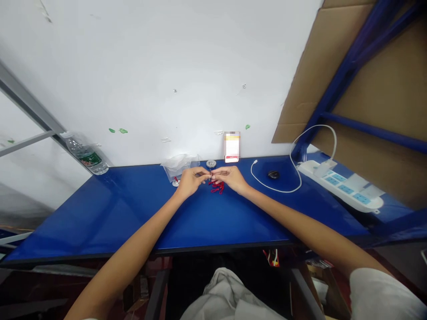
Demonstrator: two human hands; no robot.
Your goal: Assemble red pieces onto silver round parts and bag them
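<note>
Both my hands meet over the far middle of the blue table [133, 213]. My left hand [191, 180] and my right hand [231, 178] are each pinched on a small red piece [211, 175] held between their fingertips. A little pile of red pieces [217, 187] lies on the table just below my right hand. Another red piece [175, 180] rests on a small silver disc left of my left hand. A clear plastic bag [176, 164] sits behind my left hand.
A silver disc [211, 163] and a small white card [231, 146] stand by the wall. A white cable [283, 182], a dark round object [273, 174] and a white power strip [343, 189] lie to the right. A water bottle [86, 155] leans at the far left.
</note>
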